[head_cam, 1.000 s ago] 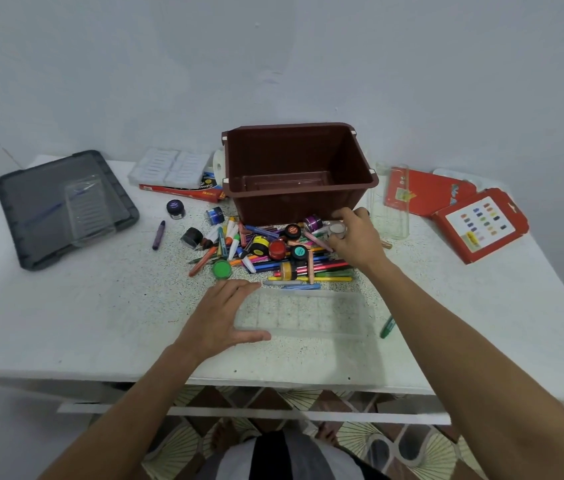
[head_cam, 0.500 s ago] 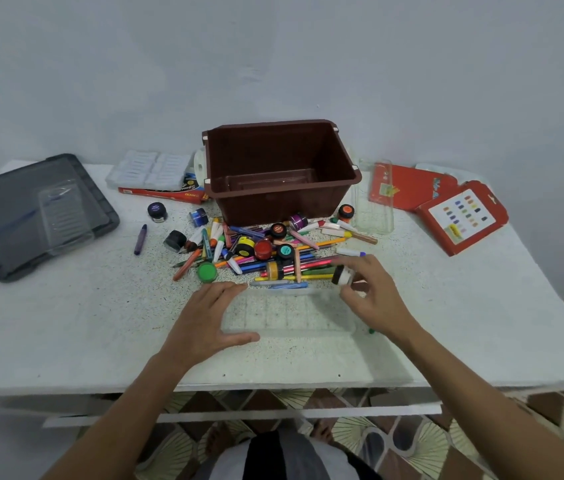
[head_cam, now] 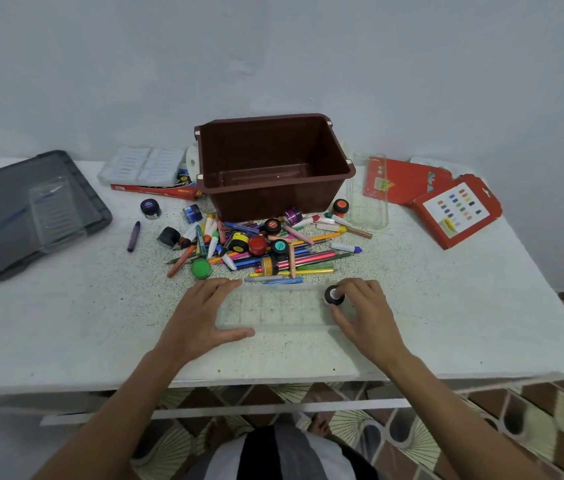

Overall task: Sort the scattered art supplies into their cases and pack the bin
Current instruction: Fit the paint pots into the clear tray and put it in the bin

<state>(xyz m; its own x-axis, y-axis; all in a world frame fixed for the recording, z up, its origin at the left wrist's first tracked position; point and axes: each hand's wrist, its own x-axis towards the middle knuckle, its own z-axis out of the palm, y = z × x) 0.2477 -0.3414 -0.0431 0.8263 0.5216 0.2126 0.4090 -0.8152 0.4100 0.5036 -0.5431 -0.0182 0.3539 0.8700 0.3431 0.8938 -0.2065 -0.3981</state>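
A small dark paint pot (head_cam: 334, 295) with a pale lid is pinched between the thumb and fingers (head_cam: 351, 287) of the right hand (head_cam: 363, 315), and it is held at the right end of the clear compartment tray (head_cam: 273, 308); whether it is seated in a compartment cannot be told. The left hand (head_cam: 201, 315) is laid flat on the tray's left end, fingers spread and closed on nothing, the thumb stretched along the near edge.

Half a second ago the pot was carried above the tray's far right corner; it has since been brought down to the tray's right end. The left hand has been kept where it was.

The tray lies near the front edge of the white surface (head_cam: 66, 327), with bare room to its left and right. Just behind it the pile of pencils, crayons and pots (head_cam: 259, 247) is spread, reaching back to the brown bin (head_cam: 273, 168), which stands open. A grey lid (head_cam: 27, 209) lies well apart at the left, and red cartons (head_cam: 446, 206) lie at the right, near the far edge.
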